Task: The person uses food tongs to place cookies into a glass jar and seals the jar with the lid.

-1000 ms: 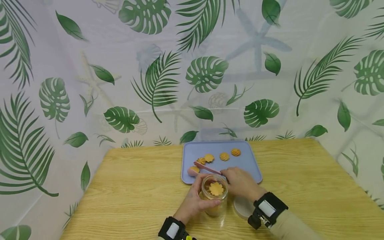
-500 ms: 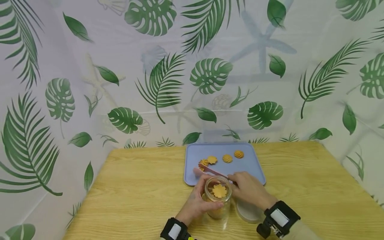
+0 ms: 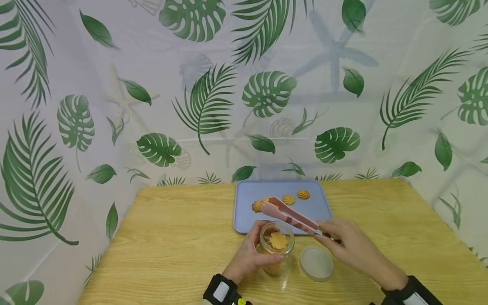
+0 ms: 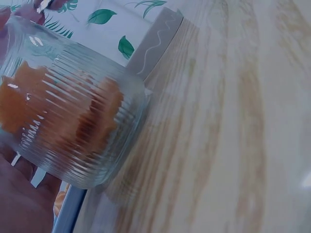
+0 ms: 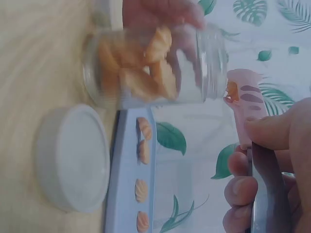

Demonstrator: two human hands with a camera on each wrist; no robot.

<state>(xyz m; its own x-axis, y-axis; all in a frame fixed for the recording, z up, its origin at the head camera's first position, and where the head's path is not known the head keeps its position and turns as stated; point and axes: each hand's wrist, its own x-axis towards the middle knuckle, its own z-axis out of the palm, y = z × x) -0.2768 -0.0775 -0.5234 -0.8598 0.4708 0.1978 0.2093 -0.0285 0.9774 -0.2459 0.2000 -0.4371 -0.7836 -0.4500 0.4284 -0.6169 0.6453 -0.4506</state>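
My left hand [image 3: 248,256] grips a clear glass jar [image 3: 285,264] that stands uncovered on the table. Inside it lie several orange-brown cookies [image 5: 138,83], the topmost one flower-shaped. My right hand [image 3: 348,245] holds pink-tipped tongs [image 3: 297,221] by their metal handle, to the right of the jar. The tong tips are above and beyond the jar's mouth, apart from it. A cookie [image 5: 233,90] shows between the tips in the right wrist view. A pale blue tray [image 3: 244,222] behind the jar bears several more cookies [image 3: 288,199].
A round whitish lid [image 3: 316,263] lies flat on the wooden table [image 3: 171,245], just right of the jar. Behind the table hangs a white leaf-patterned cloth [image 3: 213,161].
The tongs have risen from the tray with a cookie and come back toward the jar. My right hand has moved to the right, uncovering the lid. The left hand still holds the jar.
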